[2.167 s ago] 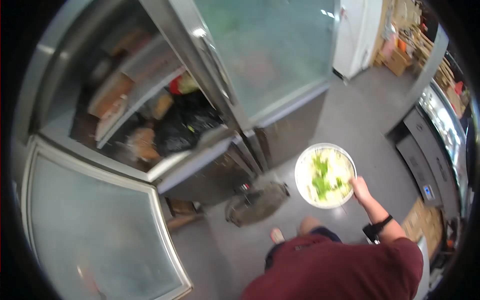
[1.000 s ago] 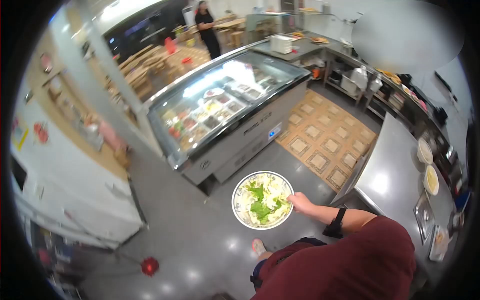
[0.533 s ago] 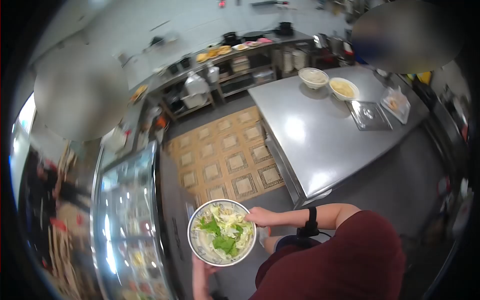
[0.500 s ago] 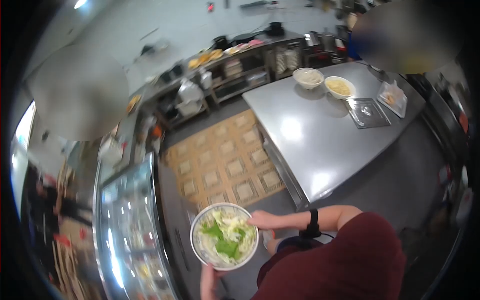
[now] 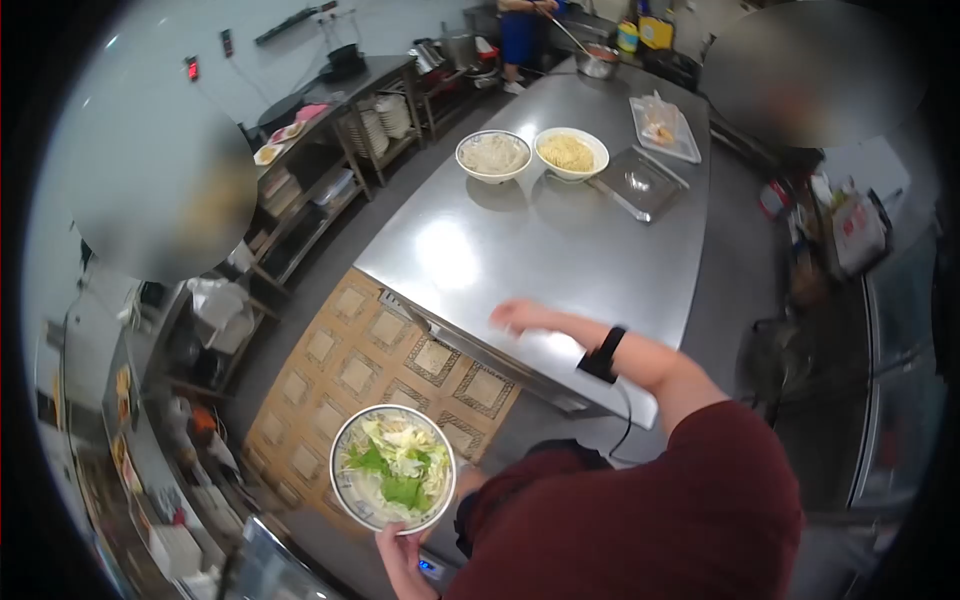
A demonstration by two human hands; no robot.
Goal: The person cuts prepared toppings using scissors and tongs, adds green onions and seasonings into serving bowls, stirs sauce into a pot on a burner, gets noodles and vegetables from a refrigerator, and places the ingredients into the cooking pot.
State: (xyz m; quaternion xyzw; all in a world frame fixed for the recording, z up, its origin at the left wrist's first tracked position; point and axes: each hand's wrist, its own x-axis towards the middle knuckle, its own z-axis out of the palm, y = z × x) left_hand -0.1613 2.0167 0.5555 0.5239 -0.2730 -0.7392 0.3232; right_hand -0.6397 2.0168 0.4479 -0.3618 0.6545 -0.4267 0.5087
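Note:
My left hand [image 5: 402, 545] grips the lower rim of a round bowl [image 5: 338, 440] with a dark-edged rim. Inside lie shredded pale cabbage and green leaves [image 5: 405, 490]. A small device with a blue display [image 5: 430, 567] shows beside my left wrist. My right hand [image 5: 518, 316], slightly blurred, is stretched out over the near edge of the steel table [image 5: 430, 230], apart from the bowl. Its fingers look loosely extended, with nothing visible in them. A black band [image 5: 603, 355] with a cable circles the right wrist.
On the table stand a bowl of whitish noodles [image 5: 494, 155], a bowl of yellow noodles [image 5: 570, 153], a metal lid [image 5: 645, 183] and a tray with a plastic bag [image 5: 665, 130]. A co-worker in blue [image 5: 525, 38] holds a stick in a pot [image 5: 597, 63]. Shelves [image 5: 310, 220] line the wall.
My right hand has let go of the bowl's rim and moved up over the table edge. The bowl stays in my left hand. The view has turned right, toward the table.

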